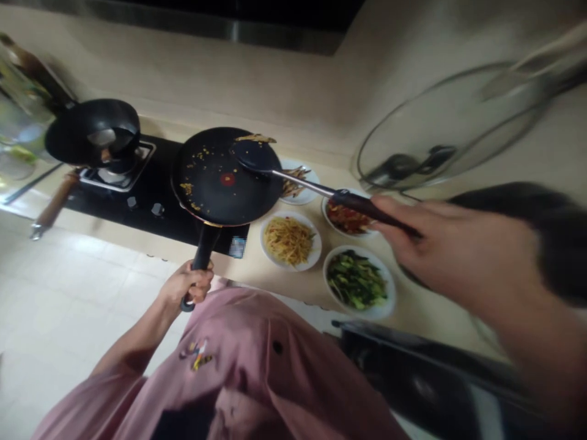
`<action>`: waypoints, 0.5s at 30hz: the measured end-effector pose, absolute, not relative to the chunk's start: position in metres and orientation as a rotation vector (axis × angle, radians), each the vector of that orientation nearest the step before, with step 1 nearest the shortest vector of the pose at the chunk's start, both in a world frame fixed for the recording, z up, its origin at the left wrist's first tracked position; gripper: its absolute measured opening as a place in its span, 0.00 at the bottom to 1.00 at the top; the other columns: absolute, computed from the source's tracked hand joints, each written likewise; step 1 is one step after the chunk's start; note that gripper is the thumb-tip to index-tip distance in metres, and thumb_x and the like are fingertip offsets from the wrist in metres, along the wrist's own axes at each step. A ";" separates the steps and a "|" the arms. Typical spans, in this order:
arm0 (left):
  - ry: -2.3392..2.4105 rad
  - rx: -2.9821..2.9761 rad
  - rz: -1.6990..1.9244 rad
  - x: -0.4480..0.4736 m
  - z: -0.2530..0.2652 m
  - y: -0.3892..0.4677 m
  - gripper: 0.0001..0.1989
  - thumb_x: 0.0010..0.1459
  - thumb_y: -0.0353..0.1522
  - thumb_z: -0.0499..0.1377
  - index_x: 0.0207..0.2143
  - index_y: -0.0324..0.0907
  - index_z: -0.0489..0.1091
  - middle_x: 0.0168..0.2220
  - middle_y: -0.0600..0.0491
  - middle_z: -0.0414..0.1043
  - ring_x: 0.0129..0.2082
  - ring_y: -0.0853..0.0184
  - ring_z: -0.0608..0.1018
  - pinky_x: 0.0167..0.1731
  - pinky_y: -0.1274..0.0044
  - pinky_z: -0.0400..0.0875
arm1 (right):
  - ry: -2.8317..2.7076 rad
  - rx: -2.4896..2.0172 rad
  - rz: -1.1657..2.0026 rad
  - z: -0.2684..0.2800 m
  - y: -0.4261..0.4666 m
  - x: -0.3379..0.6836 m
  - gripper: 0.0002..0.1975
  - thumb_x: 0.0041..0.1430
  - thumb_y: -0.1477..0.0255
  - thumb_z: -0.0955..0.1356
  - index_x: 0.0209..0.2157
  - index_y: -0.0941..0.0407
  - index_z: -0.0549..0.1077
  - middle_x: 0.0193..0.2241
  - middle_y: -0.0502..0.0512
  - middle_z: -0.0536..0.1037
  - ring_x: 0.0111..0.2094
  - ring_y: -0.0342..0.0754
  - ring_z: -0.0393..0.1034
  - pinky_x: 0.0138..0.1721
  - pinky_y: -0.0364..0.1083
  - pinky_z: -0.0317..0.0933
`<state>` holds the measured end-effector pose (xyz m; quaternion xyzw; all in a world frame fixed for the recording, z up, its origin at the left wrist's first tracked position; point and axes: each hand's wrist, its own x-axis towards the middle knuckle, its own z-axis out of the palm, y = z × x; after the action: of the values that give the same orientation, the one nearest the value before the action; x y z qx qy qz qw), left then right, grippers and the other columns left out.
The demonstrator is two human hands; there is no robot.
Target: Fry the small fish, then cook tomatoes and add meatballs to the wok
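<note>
While the black hob (160, 162) lies below, the frying pan (224, 206) covers its right end, apparently being emptied.
The right hand (452, 250) grasps the spatula (321, 190), its blade inside the pan's far right side; the left hand (183, 284) is wrapped around the pan's handle. In view, the rim overlaps 1 plate (314, 190) of brown strips; a few browned strips (257, 139) lie at the blade's far edge. The next move seems to call for a steady pan and a controlled push plateward.

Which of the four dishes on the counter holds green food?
The lowest dish in view, heaped with greens; the others hold yellow shreds, reddish pieces and brown strips.
</note>
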<state>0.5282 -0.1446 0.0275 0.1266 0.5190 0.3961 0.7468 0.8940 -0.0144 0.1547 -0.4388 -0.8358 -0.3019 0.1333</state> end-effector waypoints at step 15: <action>1.276 0.232 1.021 0.492 0.041 -0.173 0.19 0.47 0.29 0.70 0.33 0.42 0.61 0.20 0.65 0.55 0.12 0.83 0.55 0.10 0.89 0.53 | -1.939 -2.040 0.489 0.068 0.014 0.949 0.22 0.53 0.67 0.75 0.50 0.55 0.81 0.24 0.54 0.79 0.25 0.44 0.66 0.31 0.43 0.59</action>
<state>0.4925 -0.1729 0.0414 0.1033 0.5679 0.4546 0.6783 0.9491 0.0138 0.0685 -0.7068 -0.6719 0.1696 0.1421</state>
